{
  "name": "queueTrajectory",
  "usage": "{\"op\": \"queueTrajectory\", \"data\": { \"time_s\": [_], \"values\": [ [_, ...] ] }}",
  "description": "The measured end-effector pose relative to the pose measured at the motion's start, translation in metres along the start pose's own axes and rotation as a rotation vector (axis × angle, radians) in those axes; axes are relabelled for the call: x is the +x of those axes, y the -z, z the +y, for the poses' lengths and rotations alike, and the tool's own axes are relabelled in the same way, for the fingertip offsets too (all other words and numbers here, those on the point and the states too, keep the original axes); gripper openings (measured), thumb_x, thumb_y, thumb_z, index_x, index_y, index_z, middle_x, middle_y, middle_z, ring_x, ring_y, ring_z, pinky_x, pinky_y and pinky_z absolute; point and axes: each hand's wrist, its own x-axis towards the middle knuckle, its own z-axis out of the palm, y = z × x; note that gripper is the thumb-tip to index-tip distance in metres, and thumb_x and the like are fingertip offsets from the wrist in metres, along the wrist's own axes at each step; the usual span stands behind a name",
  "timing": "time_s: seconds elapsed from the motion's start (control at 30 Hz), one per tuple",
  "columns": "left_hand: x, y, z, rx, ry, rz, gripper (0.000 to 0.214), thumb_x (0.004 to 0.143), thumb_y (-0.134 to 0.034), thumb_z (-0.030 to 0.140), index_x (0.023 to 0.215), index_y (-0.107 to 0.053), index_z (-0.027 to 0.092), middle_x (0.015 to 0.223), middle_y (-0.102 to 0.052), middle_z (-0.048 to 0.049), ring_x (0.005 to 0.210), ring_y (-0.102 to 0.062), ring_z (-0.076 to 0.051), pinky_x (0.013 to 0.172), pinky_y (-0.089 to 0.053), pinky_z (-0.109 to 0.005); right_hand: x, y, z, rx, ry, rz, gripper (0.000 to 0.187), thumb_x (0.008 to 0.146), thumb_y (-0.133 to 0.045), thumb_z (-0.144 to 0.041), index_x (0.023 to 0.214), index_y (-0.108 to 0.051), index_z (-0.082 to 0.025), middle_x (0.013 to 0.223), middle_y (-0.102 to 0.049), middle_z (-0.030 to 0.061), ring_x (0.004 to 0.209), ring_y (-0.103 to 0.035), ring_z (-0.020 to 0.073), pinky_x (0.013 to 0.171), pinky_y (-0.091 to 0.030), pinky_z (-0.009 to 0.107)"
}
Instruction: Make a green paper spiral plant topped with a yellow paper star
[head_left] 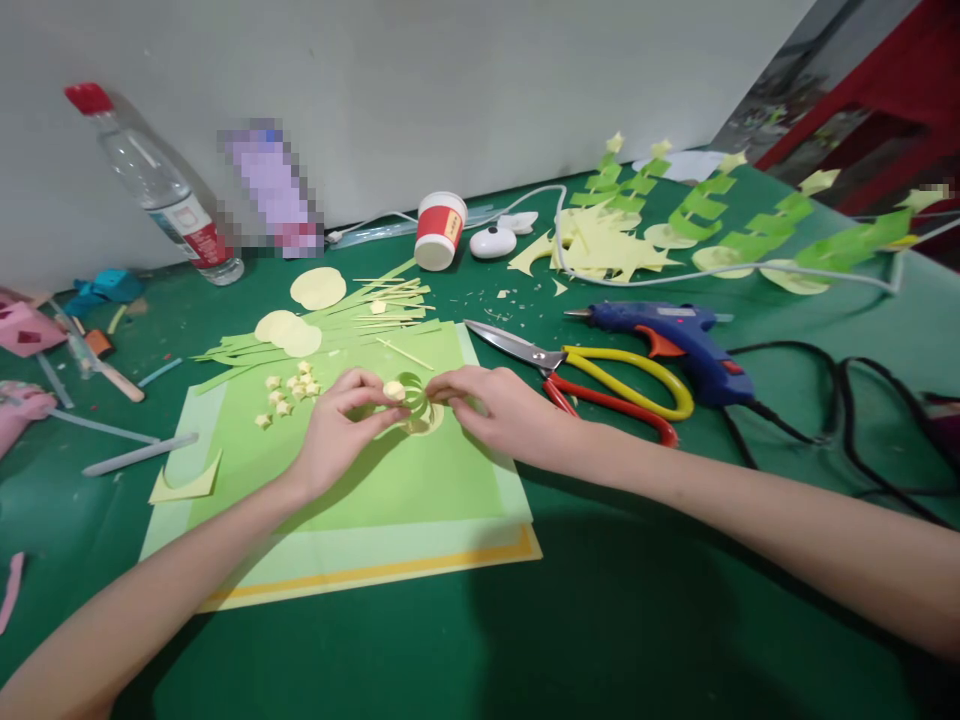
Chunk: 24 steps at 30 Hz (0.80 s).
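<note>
My left hand [341, 420] and my right hand [495, 408] meet over a stack of green and yellow paper sheets [375, 500]. Both pinch a small paper piece [412, 405]: a pale yellow disc with curved green strips and a little yellow star on top. The left fingers press the star from the left. The right fingertips pinch the green strips from the right. Several small yellow paper stars [289, 390] lie just left of my left hand. Thin green and yellow paper strips [360, 315] and yellow paper circles [300, 320] lie behind the hands.
Scissors with yellow and red handles [600, 375] and a blue glue gun [675, 340] with a black cord lie right of my right hand. A paper cup [439, 230], a water bottle [157, 190] and finished green paper stems [750, 225] stand along the back. Glue sticks [139, 455] lie at left.
</note>
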Motion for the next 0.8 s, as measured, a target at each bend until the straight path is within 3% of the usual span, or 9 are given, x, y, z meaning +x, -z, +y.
{"op": "queueTrajectory", "data": {
  "time_s": [0.8],
  "values": [
    [0.0009, 0.0000, 0.0023, 0.079, -0.057, 0.013, 0.002, 0.070, -0.069, 0.024, 0.069, -0.070, 0.023, 0.077, -0.054, -0.0011, 0.081, -0.051, -0.018, 0.075, -0.038, -0.036, -0.0020, -0.0048, 0.0038, -0.076, 0.102, 0.006, 0.032, 0.083, -0.036, -0.012, 0.106, -0.059, -0.013, 0.101, -0.063, 0.0130, 0.090, -0.060, 0.0210, 0.079, -0.048, 0.037]
  ]
}}
